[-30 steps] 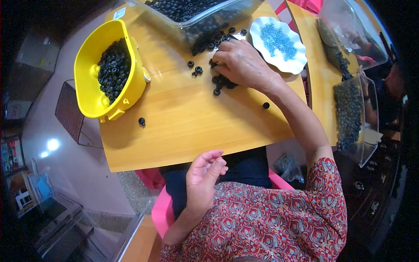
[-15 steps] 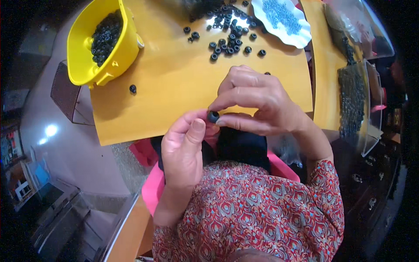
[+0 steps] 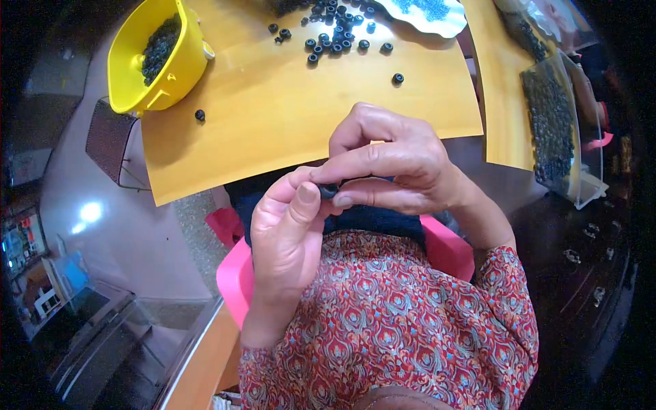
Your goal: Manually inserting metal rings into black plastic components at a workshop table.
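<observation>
Both my hands meet close to my chest, below the near edge of the wooden table [image 3: 273, 116]. A small black ring [image 3: 329, 190] is pinched between the thumb of my left hand [image 3: 287, 236] and the fingertips of my right hand [image 3: 389, 160]. Part of the ring is hidden by my fingers. Several more black rings [image 3: 335, 37] lie scattered at the far side of the table. One single ring [image 3: 398, 78] sits apart from them, and another [image 3: 199, 115] lies near the yellow bowl.
A yellow bowl [image 3: 126, 68] holding black rings stands at the table's left corner. A white scalloped plate [image 3: 447, 24] with blue pieces is at the far right. A clear bin [image 3: 570, 123] of dark parts sits to the right. I sit on a pink seat [image 3: 236, 280].
My right hand left the pile of rings on the table and came back toward my body. My left hand rose to meet it, and both now pinch one ring.
</observation>
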The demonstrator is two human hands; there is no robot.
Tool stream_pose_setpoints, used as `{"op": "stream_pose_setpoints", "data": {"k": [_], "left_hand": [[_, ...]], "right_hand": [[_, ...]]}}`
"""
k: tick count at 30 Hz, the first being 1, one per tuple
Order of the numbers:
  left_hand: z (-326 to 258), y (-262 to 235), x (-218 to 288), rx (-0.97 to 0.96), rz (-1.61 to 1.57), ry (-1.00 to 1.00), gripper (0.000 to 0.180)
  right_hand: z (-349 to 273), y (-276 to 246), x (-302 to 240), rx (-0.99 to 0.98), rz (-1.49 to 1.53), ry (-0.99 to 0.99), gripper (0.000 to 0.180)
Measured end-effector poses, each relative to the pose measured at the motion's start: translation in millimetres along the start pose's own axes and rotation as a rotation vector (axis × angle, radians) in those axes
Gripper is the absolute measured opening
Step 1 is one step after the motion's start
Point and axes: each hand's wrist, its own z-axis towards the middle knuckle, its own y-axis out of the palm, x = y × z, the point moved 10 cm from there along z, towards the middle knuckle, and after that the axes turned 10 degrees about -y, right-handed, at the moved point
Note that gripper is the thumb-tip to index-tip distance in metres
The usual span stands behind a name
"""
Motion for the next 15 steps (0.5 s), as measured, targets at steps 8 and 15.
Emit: {"op": "stream_pose_setpoints", "data": {"k": [8, 15], "left_hand": [[-7, -3, -8, -0.028, 0.083, -0.011, 0.028], [-6, -4, -17, -0.016, -0.028, -0.078, 0.027]], "right_hand": [[-21, 12, 13, 0.033, 0.194, 0.149, 0.024], [-26, 15, 9, 0.029, 0.089, 0.121, 0.025]]}}
